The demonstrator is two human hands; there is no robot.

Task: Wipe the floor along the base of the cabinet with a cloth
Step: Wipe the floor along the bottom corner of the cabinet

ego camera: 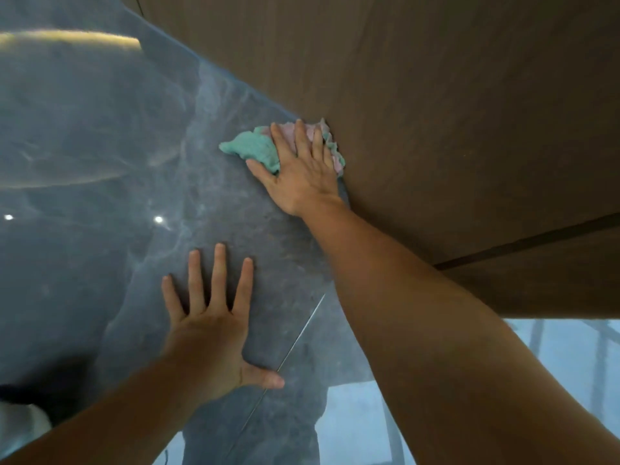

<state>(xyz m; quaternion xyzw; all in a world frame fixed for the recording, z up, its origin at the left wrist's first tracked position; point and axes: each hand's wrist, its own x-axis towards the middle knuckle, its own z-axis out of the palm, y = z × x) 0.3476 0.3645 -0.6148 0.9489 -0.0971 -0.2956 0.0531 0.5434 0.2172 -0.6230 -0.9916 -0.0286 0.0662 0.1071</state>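
Note:
A crumpled teal and pink cloth (255,147) lies on the glossy grey marble floor (100,146), right against the base of the brown wooden cabinet (436,95). My right hand (298,172) lies flat on top of the cloth with its fingers spread, pressing it down where floor meets cabinet; the hand covers much of the cloth. My left hand (214,327) rests flat on the bare floor nearer to me, fingers apart and holding nothing.
A thin tile joint (295,344) runs diagonally across the floor between my arms. A dark seam (523,241) crosses the cabinet front at the right. The floor reflects ceiling lights at the left and a window at the bottom right.

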